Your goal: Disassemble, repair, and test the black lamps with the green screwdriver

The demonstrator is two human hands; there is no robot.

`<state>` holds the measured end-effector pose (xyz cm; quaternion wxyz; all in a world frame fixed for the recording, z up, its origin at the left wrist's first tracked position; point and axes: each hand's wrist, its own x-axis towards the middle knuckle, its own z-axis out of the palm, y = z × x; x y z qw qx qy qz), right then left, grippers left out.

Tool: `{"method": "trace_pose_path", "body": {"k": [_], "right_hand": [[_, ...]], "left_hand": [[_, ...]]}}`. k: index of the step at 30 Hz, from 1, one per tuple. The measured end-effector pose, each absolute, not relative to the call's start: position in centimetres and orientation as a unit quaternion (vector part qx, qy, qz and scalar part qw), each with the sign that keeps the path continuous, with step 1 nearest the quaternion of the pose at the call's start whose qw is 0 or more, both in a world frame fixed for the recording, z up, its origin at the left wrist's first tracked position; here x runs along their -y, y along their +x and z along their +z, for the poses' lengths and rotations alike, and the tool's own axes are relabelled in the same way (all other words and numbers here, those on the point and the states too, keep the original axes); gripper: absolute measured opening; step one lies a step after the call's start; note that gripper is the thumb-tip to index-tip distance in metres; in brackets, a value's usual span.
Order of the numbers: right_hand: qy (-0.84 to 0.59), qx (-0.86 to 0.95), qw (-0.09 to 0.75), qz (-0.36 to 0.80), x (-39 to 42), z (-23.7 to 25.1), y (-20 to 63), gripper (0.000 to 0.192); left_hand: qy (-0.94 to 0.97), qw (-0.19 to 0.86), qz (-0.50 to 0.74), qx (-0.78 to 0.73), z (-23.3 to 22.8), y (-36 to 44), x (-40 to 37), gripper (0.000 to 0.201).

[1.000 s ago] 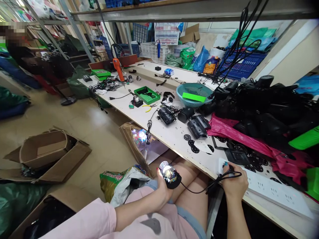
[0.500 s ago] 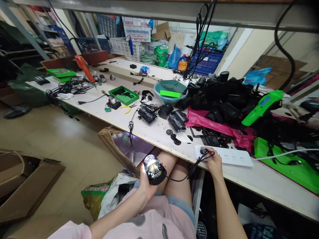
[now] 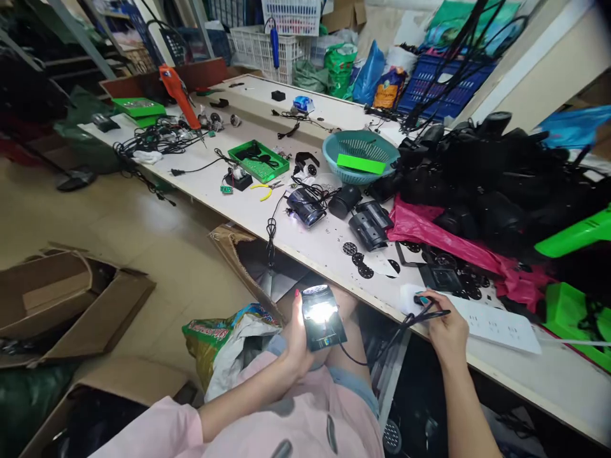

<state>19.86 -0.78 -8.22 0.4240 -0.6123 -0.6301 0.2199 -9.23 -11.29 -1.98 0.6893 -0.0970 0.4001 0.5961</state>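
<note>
My left hand (image 3: 296, 340) grips a small black lamp unit (image 3: 323, 322) over my lap; its front glows bright white. A black cord (image 3: 382, 343) runs from the lamp to my right hand (image 3: 443, 326), which pinches the cord's plug at the left end of a white power strip (image 3: 491, 321) on the table's near edge. Black perforated discs (image 3: 358, 257) lie on the table just left of the strip.
The long white table (image 3: 248, 197) carries black lamp housings (image 3: 370, 226), a teal basket (image 3: 360, 156), a green tray (image 3: 258, 159), an orange tool (image 3: 179, 95) and a heap of black parts on pink plastic (image 3: 443, 235). Open cardboard boxes (image 3: 71, 305) and a bag (image 3: 233, 340) stand on the floor.
The lamp in my left hand has turned and now shines bright white instead of showing coloured facets. My right hand stays at the power strip with the plug.
</note>
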Motion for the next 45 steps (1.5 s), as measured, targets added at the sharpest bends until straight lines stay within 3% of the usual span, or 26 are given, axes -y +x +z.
{"method": "trace_pose_path", "body": {"k": [6, 11, 19, 23, 28, 32, 34, 40, 45], "right_hand": [[-0.634, 0.577, 0.487, 0.165, 0.6, -5.5, 19.6, 0.028], [-0.633, 0.567, 0.51, 0.135, 5.3, -4.6, 18.5, 0.021], [-0.584, 0.698, 0.32, 0.263, 16.3, -12.5, 15.9, 0.025], [-0.561, 0.729, 0.283, 0.272, 18.1, -15.7, 13.2, 0.03], [-0.593, 0.729, 0.229, 0.252, 17.2, -16.0, 13.6, 0.039], [-0.622, 0.73, 0.165, 0.231, 15.2, -13.4, 15.6, 0.035], [-0.629, 0.718, 0.188, 0.231, 14.0, -10.9, 15.5, 0.032], [-0.542, 0.699, 0.385, 0.263, 11.2, -2.2, 9.9, 0.012], [-0.495, 0.703, 0.429, 0.275, 10.3, 0.2, 6.4, 0.019]], "left_hand": [[-0.115, 0.696, 0.569, -0.423, -1.9, -9.7, 10.3, 0.068], [-0.122, 0.732, 0.543, -0.393, -1.2, -10.0, 9.8, 0.067], [-0.074, 0.784, 0.432, -0.439, -0.3, -11.5, 8.8, 0.068], [-0.097, 0.781, 0.419, -0.453, 0.7, -11.8, 8.1, 0.057], [-0.121, 0.774, 0.446, -0.432, 0.7, -11.9, 8.0, 0.048], [-0.13, 0.777, 0.455, -0.415, 0.3, -12.1, 8.1, 0.045], [-0.145, 0.777, 0.456, -0.409, 0.3, -12.3, 8.1, 0.045], [-0.176, 0.78, 0.442, -0.406, 0.5, -12.6, 7.7, 0.048], [-0.149, 0.777, 0.437, -0.429, 0.6, -11.9, 7.0, 0.053]]}}
